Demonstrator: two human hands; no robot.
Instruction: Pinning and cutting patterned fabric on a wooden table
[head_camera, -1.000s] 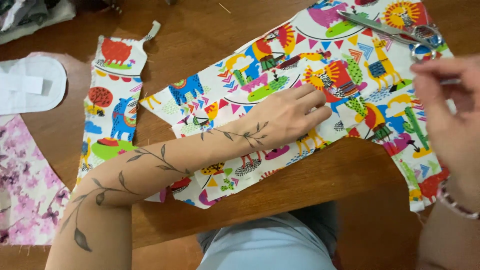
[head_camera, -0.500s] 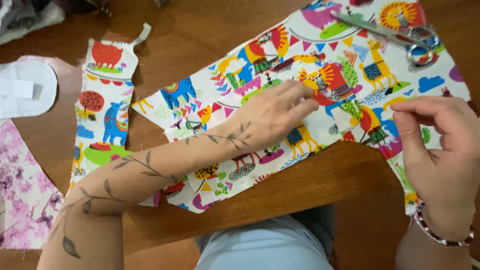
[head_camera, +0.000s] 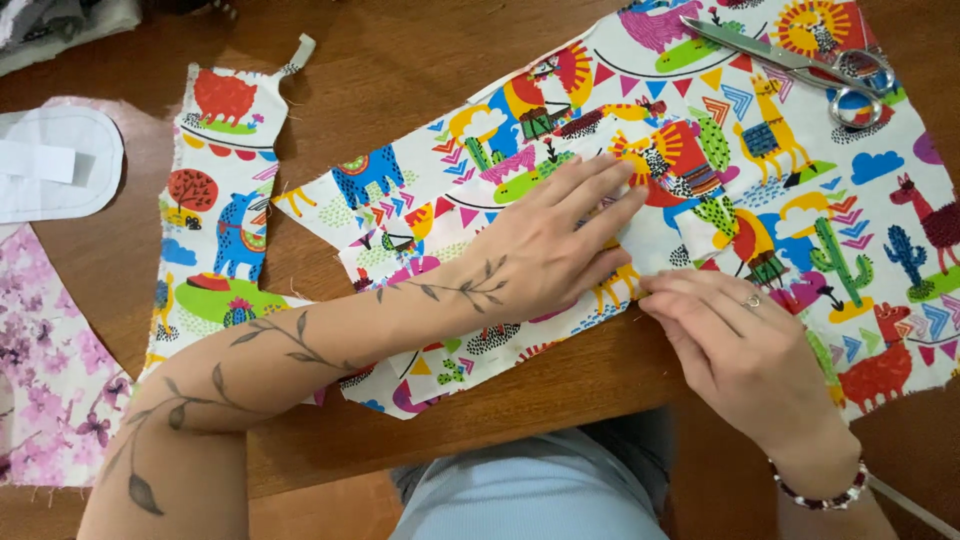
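- Head view: a brown wooden desk (head_camera: 400, 80) fills the frame; its near edge runs across the bottom, with the person's pale blue clothing just below it. Nothing of the room beyond the desk shows.
- A large piece of bright animal-print fabric (head_camera: 820, 200) lies spread flat over the middle and right of the desk, its lower edge reaching the desk's front edge.
- The left hand (head_camera: 550, 240) lies palm down on this fabric, fingers straight and together, pressing it flat; its grip holds nothing.
- The right hand (head_camera: 745, 350) rests just beside it, fingertips bunched and pressed on the cloth near the left hand's fingertips; whether they pinch a fold cannot be told.
- Scissors (head_camera: 800, 65) lie on the fabric at the upper right, well apart from both hands.
- A narrower strip of the same print (head_camera: 215, 210) lies to the left.
- A white oval piece (head_camera: 55, 165) and pink floral cloth (head_camera: 45, 370) sit at the far left edge.
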